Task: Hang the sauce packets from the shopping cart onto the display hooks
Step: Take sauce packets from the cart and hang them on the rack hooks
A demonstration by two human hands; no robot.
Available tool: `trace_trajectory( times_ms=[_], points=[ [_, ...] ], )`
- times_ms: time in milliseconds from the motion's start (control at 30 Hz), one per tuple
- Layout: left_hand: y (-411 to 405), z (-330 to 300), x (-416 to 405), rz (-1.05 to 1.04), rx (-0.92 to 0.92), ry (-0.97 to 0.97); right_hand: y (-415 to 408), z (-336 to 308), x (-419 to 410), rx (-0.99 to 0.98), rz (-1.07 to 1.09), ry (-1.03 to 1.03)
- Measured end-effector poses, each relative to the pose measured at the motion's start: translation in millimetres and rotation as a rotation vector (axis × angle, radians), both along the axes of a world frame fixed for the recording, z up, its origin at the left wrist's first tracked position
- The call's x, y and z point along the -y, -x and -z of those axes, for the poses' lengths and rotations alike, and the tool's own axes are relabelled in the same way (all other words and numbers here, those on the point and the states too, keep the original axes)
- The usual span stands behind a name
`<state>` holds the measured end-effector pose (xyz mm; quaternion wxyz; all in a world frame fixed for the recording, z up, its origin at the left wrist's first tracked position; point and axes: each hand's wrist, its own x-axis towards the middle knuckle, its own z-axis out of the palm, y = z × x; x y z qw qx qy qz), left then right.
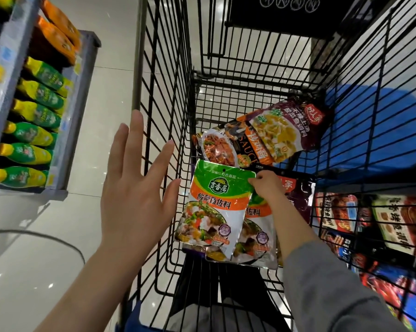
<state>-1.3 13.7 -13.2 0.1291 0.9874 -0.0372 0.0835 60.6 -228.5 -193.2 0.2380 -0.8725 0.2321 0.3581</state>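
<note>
Inside the black wire shopping cart (pixel 168 97), my right hand (pixel 268 188) pinches the top right corner of a green, orange and white sauce packet (pixel 214 207). A second, matching packet (pixel 257 238) lies right behind it; whether my fingers hold that one too is unclear. My left hand (pixel 135 188) hovers outside the cart's left wall, fingers spread, holding nothing. Deeper in the cart lie a purple and yellow packet (pixel 288 130), a black and orange "SAUCE" packet (pixel 245 149) and a dark purple packet (pixel 298 200). Green and yellow packets (pixel 34 135) hang in rows on the display (pixel 77 116) at the left.
Orange packets (pixel 58 37) hang at the top of the left display. At the right, beyond the cart's wire wall, stand shelves of red, black and blue packages (pixel 382 226). A blue bag or bin (pixel 374 130) sits behind the cart's right side. Glossy tiled floor (pixel 34 248) lies below.
</note>
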Motion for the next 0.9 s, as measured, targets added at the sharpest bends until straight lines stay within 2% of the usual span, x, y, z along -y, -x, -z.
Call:
trace_trajectory(
  times_ms=[133, 267, 333, 400, 500, 567, 700, 900],
  points=[
    [1, 0, 1, 0.01, 0.021, -0.034, 22, -39, -1, 0.148, -0.19, 0.041],
    [4, -7, 3, 0.112, 0.093, -0.183, 57, -97, -1, 0.301, -0.348, -0.153],
    [4, -11, 9, 0.205, 0.1, -0.162, 74, -123, -2, 0.328, -0.407, -0.214],
    [8, -8, 19, 0.337, 0.012, -0.086, 93, -145, -5, 0.366, -0.444, -0.249],
    [18, 9, 31, 0.608, -0.249, -0.028, 125, -163, -7, 0.456, -0.413, -0.287],
    [23, 22, 37, 0.672, -0.395, 0.0, 141, -166, 0, 0.412, -0.308, -0.343],
    [24, 33, 57, 0.665, -0.44, 0.077, 149, -157, 26, 0.35, -0.169, -0.308],
    [23, 37, 76, 0.551, -0.428, 0.011, 130, -158, 39, 0.313, -0.17, -0.238]
  ],
)
